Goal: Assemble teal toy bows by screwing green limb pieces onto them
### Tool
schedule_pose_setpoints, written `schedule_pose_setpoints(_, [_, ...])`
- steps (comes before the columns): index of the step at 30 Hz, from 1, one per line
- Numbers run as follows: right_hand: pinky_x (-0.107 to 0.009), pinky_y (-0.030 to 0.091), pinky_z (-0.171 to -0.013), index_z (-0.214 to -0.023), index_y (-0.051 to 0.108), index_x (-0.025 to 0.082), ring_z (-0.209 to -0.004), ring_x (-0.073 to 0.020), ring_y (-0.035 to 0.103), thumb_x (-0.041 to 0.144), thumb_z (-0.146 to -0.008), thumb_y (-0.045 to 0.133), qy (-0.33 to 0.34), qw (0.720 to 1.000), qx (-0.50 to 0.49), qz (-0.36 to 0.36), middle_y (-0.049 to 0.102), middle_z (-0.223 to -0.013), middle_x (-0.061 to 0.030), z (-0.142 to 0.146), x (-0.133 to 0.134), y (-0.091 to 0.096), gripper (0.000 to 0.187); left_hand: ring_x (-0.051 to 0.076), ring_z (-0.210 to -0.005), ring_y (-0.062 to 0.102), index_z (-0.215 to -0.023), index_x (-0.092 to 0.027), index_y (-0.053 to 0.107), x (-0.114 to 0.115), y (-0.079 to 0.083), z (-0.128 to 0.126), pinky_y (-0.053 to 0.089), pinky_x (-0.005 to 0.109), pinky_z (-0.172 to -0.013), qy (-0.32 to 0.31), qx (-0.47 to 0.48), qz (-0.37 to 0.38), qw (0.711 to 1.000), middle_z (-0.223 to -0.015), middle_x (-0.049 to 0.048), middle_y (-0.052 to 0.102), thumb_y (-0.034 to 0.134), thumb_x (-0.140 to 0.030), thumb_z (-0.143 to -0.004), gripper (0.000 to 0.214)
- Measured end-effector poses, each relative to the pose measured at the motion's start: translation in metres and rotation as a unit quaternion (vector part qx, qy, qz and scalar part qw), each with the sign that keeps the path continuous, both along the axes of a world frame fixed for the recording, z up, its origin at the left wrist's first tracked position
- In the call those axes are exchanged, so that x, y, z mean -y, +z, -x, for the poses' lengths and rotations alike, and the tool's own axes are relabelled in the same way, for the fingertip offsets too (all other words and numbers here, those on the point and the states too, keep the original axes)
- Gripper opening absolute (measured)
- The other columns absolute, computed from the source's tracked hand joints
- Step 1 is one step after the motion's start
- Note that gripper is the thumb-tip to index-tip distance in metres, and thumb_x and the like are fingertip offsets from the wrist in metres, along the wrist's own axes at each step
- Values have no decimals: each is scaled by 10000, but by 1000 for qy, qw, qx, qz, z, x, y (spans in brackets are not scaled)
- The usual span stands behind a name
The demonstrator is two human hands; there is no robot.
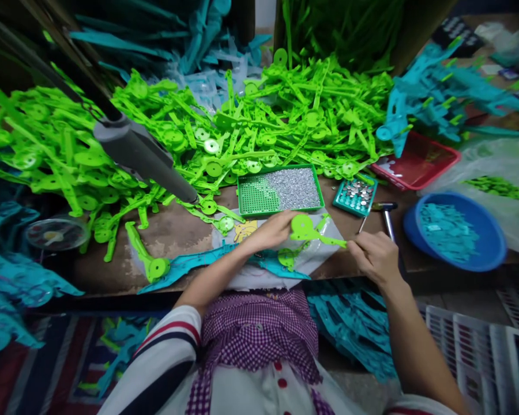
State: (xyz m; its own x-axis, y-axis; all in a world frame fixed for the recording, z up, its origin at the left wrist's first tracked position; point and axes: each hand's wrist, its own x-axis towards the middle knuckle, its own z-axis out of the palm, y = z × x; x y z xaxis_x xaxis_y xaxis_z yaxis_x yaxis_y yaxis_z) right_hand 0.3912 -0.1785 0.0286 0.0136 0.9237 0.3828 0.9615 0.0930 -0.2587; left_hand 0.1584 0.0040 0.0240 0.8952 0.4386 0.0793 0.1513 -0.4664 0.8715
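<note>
A white shirt (237, 389) covers the worker, with round red buttons (282, 383) down the front at bottom centre. The left sleeve (166, 343), lower left, shows a white edge, then a red stripe, a thin dark one and a broad navy band. A sliver of right sleeve (419, 405) at the bottom edge repeats the white and red. Over the shirt goes a purple-and-white checked apron (259, 346), rumpled at the waist, its straps (199, 397) more boldly checked. Left hand (277, 230) and right hand (378, 256) are bare.

My right hand (374, 256) pinches the narrow end of a lime-green, disc-headed plastic piece (301, 227); my left hand (277, 229) holds its disc end, near a green perforated plastic tray (258, 197).
</note>
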Motion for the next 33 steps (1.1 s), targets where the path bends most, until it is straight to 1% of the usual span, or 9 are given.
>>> schedule_pose_setpoints(2, [-327,310,-632,-678,538,207,-559,-135,469,297,-995,509,44,999,-3,3,536,-594,9,3,2,14,330,221,-1230,608,-1362,-252,589,4,18,9,481,410,-1074,19,50,31,998,-1326,92,656,412,-317,-1047,367])
schedule_pose_setpoints(5, [-323,299,-621,-693,523,208,-544,-126,441,289,-999,512,113,993,-15,11,518,-598,22,6,-3,34,317,230,-1247,610,-1380,-272,572,13,35,31,495,408,-1067,-40,67,107,991,-1348,80,657,458,-416,-1037,389])
schedule_pose_setpoints(9, [-327,283,-619,-690,538,204,-546,-117,466,299,-1000,524,175,983,21,55,517,-591,30,15,-7,44,325,202,-1108,682,-1384,-267,579,31,29,60,571,346,-903,-3,41,217,975,-1270,91,704,369,-508,-1057,457])
schedule_pose_setpoints(13, [-332,318,-642,-716,611,205,-606,-128,537,388,-1002,553,192,977,24,87,578,-625,11,23,-12,39,345,229,-1090,683,-1326,-261,644,60,14,72,566,378,-928,3,-8,98,995,-1213,81,718,733,-445,-875,495])
schedule_pose_setpoints(16, [-343,425,-726,-945,712,229,-765,-182,622,506,-945,628,66,992,-93,59,691,-833,-41,21,-12,24,289,188,-863,698,-1104,-221,744,80,7,71,578,344,-801,90,-3,47,995,-945,38,739,765,-291,-820,294])
schedule_pose_setpoints(18, [-357,490,-731,-1037,713,239,-785,-200,641,536,-882,696,-69,971,-226,21,704,-888,-53,19,-10,9,335,170,-781,678,-1037,-204,753,88,2,67,570,325,-734,152,12,38,988,-862,20,716,761,-247,-796,245])
schedule_pose_setpoints(23, [-326,529,-582,-978,701,225,-593,-162,613,550,-790,755,-235,818,-522,-52,676,-739,-9,27,-13,-26,379,162,-831,664,-1067,-194,738,100,-10,48,575,332,-762,200,41,12,979,-901,26,688,721,-269,-833,247])
schedule_pose_setpoints(25, [-333,536,-587,-1010,703,222,-594,-165,620,535,-764,770,-253,789,-556,-68,680,-744,-13,28,-20,-34,404,161,-876,657,-1080,-198,733,103,-14,38,574,340,-801,216,27,8,976,-974,38,667,716,-290,-839,258])
schedule_pose_setpoints(33, [-413,546,-797,-890,785,203,-824,-239,670,536,-763,742,-256,878,-405,-17,729,-859,-72,2,-47,-56,359,235,-948,587,-1044,-210,742,105,-15,13,450,422,-865,212,-93,-145,962,-957,66,618,661,-347,-892,221])
